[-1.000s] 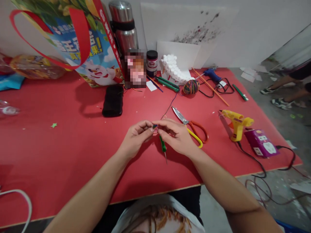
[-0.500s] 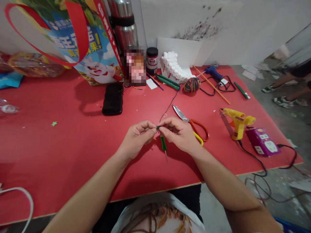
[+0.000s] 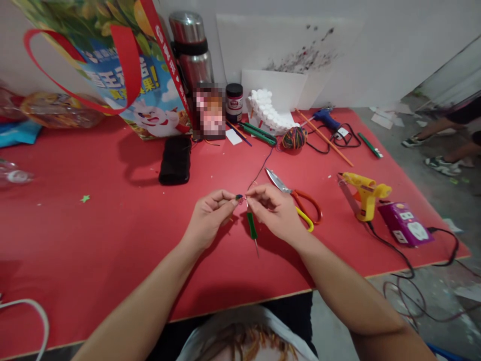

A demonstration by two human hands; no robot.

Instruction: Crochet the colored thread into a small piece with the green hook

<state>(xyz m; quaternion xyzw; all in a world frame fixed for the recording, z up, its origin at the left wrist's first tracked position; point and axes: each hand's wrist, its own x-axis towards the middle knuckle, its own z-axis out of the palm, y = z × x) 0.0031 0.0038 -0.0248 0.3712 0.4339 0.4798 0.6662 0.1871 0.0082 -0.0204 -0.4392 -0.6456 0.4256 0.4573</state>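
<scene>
Between the thumb and forefinger of my left hand (image 3: 212,213) is a small dark knotted piece of yarn (image 3: 239,197). My right hand (image 3: 272,208), also closed in a pinch, holds the thin yarn strand (image 3: 259,173) just right of that piece. The strand runs back toward a multicoloured ball of yarn (image 3: 294,138). Below my fingertips is a green-handled tool (image 3: 252,225) with a thin metal tip pointing toward me; its upper end lies close to my right fingers, and I cannot tell if they touch. Scissors (image 3: 295,193) with orange and yellow handles lie beside my right hand.
On the red table (image 3: 112,250) are a black phone-like case (image 3: 175,160), a yellow glue gun (image 3: 364,193), a purple box (image 3: 406,223) with a cord, a green cutter (image 3: 257,134) and a white model (image 3: 268,110). A gift bag (image 3: 150,100) and steel flask (image 3: 193,60) stand behind. Another person's legs (image 3: 439,133) show at right.
My hands have parted slightly, so the small dark yarn piece shows more in my left fingers. The whole view has shifted a little.
</scene>
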